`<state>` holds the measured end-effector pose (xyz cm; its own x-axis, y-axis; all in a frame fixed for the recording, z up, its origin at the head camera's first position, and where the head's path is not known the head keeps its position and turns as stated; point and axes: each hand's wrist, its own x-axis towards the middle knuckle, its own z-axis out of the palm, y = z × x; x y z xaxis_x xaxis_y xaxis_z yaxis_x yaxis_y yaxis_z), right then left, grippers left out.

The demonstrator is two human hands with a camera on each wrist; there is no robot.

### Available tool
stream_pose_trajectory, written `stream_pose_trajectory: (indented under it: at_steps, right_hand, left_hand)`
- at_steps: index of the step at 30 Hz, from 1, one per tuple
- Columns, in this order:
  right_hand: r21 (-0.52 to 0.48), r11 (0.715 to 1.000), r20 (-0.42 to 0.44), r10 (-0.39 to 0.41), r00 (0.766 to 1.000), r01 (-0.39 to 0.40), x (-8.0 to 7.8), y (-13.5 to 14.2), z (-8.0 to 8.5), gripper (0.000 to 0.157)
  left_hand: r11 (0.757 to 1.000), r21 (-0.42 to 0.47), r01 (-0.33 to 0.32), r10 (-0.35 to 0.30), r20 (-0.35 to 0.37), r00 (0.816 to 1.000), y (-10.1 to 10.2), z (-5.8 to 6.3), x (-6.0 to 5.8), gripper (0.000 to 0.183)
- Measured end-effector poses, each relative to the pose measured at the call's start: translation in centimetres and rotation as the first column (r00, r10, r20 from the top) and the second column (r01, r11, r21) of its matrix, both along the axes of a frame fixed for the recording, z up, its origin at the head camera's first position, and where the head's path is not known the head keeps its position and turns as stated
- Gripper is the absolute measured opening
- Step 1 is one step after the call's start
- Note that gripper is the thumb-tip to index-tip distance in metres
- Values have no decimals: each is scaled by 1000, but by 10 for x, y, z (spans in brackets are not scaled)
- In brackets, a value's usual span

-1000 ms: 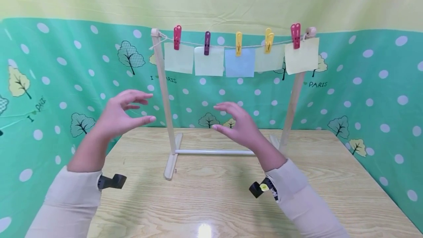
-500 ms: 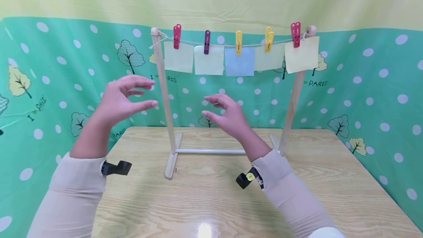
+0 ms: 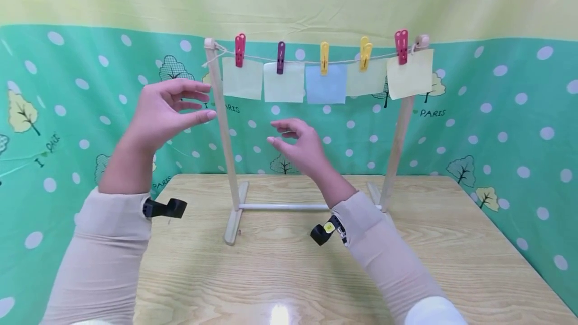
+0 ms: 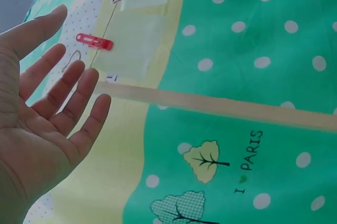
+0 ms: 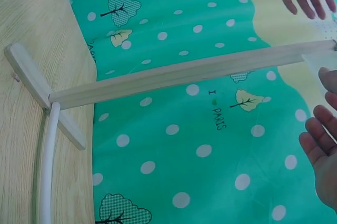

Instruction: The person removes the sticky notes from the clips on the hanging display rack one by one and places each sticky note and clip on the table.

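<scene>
Both hands are in the air with nothing in them. My left hand (image 3: 164,109) is just left of the rack's left post (image 3: 222,129), fingers loosely bent and thumb apart. Below the hanging papers, my right hand (image 3: 300,144) has its fingers relaxed, touching nothing. A string (image 3: 343,62) runs between the posts and bears several paper squares. At the left a red clothespin (image 3: 240,50) holds a pale sheet (image 3: 242,78). Beside it a purple clothespin (image 3: 281,58) holds another pale sheet (image 3: 283,83). A yellow clothespin (image 3: 324,58) holds the blue sheet (image 3: 326,84).
Another yellow clothespin (image 3: 366,54) and a red clothespin (image 3: 401,46) hold pale yellow sheets at the right. The wooden rack's white crossbar (image 3: 284,206) is low above the wooden table (image 3: 271,275). A green dotted curtain (image 3: 506,134) stands behind and at the sides.
My left hand has risen toward the top of the left post. The right hand has moved up and to the left. Papers and clothespins hang as before.
</scene>
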<state>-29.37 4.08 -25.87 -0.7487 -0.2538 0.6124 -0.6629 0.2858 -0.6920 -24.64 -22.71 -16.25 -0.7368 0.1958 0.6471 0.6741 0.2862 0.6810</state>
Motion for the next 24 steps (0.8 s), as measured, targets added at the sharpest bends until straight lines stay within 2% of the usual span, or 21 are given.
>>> stream_pose_trajectory:
  at_steps: [2, 5, 10, 18, 24]
  right_hand:
    - [-33, 999, 34, 0, 999, 2, -2, -2, 2, 35]
    - [-101, 995, 80, 27, 996, -18, -6, -6, 4, 34]
    - [-176, 983, 137, 73, 988, -48, -11, -13, 5, 34]
    - [-230, 972, 197, 94, 976, -47, -19, -23, 3, 34]
    - [-346, 935, 243, 164, 956, -72, -26, -39, -3, 34]
  left_hand:
    - [997, 65, 31, -32, 17, 999, 3, 4, -2, 38]
    - [986, 150, 78, -80, 3, 997, 6, 9, -6, 38]
    - [972, 216, 96, -94, -19, 995, 10, 18, -9, 40]
    - [968, 242, 73, -81, 22, 996, 16, 36, -14, 43]
    - [970, 237, 46, -54, 28, 998, 18, 50, -18, 40]
